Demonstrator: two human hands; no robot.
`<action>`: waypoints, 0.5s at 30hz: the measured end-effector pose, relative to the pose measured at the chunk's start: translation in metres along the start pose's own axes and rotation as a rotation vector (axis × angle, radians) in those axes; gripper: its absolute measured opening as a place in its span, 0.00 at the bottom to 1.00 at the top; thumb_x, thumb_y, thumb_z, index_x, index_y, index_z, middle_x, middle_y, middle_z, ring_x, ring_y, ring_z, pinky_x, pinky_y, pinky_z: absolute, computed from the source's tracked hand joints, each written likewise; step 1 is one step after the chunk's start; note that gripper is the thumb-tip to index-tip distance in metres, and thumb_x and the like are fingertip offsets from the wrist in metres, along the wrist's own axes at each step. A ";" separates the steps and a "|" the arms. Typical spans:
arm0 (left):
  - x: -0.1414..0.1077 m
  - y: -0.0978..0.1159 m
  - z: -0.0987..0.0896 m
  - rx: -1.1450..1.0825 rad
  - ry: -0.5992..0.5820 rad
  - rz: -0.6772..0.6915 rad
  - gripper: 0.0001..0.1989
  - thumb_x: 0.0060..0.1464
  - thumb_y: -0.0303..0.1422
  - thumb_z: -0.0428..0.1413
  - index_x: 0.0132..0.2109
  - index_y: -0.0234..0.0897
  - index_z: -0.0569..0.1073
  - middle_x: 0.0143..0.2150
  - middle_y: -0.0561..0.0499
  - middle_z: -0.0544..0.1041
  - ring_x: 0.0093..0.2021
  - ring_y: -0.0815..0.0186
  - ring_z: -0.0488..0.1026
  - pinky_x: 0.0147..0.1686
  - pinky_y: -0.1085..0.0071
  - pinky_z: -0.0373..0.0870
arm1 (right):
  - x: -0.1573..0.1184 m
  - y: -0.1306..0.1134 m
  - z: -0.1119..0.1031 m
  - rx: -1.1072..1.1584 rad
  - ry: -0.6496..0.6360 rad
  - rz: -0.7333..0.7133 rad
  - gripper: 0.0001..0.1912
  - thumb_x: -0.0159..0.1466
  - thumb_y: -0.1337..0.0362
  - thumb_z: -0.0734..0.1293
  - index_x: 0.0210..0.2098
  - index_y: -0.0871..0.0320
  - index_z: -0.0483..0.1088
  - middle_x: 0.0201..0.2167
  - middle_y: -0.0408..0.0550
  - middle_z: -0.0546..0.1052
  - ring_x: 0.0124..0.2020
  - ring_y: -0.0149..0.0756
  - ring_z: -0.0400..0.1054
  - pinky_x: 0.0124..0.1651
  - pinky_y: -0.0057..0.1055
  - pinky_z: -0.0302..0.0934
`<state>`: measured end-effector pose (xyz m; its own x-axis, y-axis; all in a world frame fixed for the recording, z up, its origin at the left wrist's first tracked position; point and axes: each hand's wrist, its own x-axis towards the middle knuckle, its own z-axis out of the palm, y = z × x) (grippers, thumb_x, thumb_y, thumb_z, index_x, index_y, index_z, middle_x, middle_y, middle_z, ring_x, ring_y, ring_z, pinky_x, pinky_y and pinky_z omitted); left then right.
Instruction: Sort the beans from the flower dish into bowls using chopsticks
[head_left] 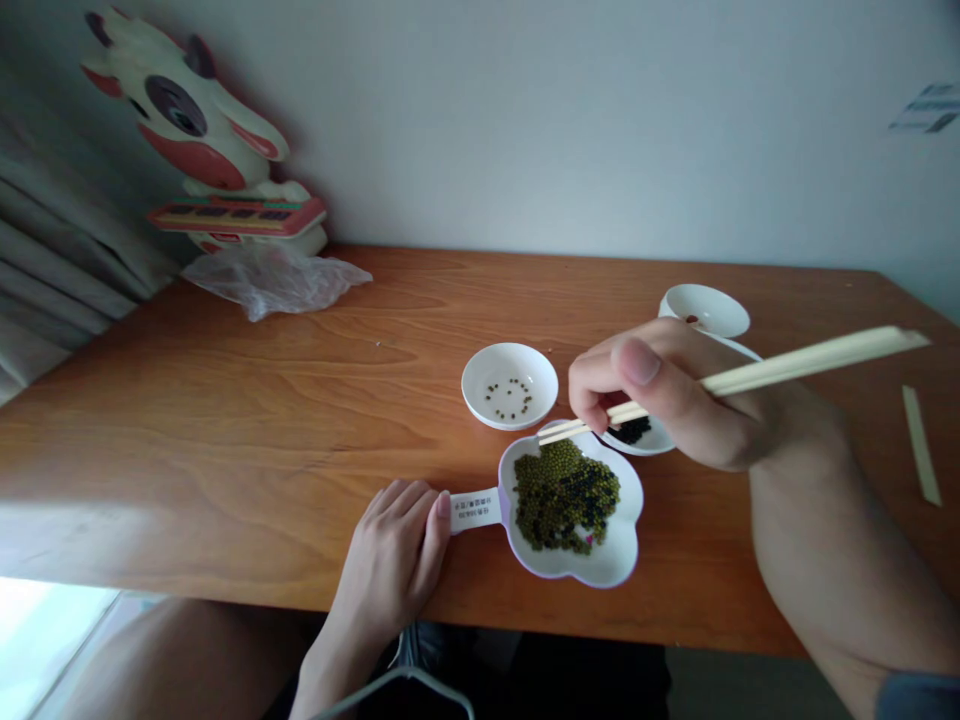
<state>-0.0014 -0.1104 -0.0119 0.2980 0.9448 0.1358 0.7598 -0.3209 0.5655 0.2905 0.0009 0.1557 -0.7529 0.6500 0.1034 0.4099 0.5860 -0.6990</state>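
Note:
My left hand point(399, 545) is closed round the labelled handle of a white scalloped dish point(622, 555) at the table's front. Green beans point(540, 505) mixed with black ones lie in it, and a small pink bit shows among them. In my right hand point(675, 390) is a pair of chopsticks point(810, 362), their tips over the dish's far rim. Whether the tips hold a bean is too small to tell. Behind the dish, a small white bowl point(510, 418) contains several scattered green beans. Partly hidden under my right hand, another white bowl point(652, 445) holds black beans point(630, 430).
At the back right stands a white bowl point(720, 305) with something reddish in it. A pale strip point(921, 445) lies at the right. A cow-shaped toy keyboard point(240, 210) and a clear plastic bag point(281, 280) occupy the back left, beside a curtain point(60, 240).

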 end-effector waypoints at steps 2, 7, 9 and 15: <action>0.001 0.001 -0.001 -0.002 -0.004 -0.002 0.19 0.76 0.33 0.43 0.32 0.40 0.64 0.32 0.50 0.71 0.34 0.61 0.65 0.40 0.62 0.61 | 0.002 0.001 0.003 -0.017 -0.031 0.021 0.37 0.78 0.42 0.45 0.27 0.57 0.70 0.23 0.45 0.73 0.25 0.31 0.64 0.33 0.34 0.56; 0.002 0.001 -0.002 -0.005 -0.006 -0.003 0.19 0.76 0.32 0.44 0.32 0.40 0.65 0.32 0.50 0.71 0.34 0.61 0.66 0.40 0.62 0.61 | 0.009 0.009 0.012 -0.081 -0.117 -0.020 0.36 0.78 0.43 0.45 0.32 0.58 0.70 0.25 0.45 0.74 0.26 0.31 0.64 0.33 0.34 0.54; 0.002 0.001 -0.002 -0.008 -0.008 -0.001 0.19 0.76 0.32 0.44 0.32 0.40 0.64 0.32 0.50 0.71 0.34 0.61 0.66 0.40 0.62 0.60 | 0.012 0.011 0.015 -0.076 -0.134 -0.006 0.36 0.78 0.41 0.45 0.32 0.58 0.69 0.25 0.44 0.74 0.26 0.30 0.65 0.33 0.34 0.54; 0.001 0.001 -0.002 -0.017 -0.011 -0.003 0.19 0.76 0.33 0.44 0.32 0.40 0.64 0.33 0.50 0.71 0.34 0.61 0.65 0.40 0.62 0.60 | 0.016 0.009 0.018 -0.190 -0.155 0.084 0.36 0.78 0.41 0.48 0.31 0.58 0.73 0.24 0.43 0.75 0.25 0.30 0.65 0.33 0.34 0.51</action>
<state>-0.0015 -0.1096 -0.0091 0.3024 0.9449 0.1253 0.7509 -0.3171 0.5793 0.2730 0.0074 0.1379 -0.7762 0.6267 -0.0689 0.5524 0.6234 -0.5534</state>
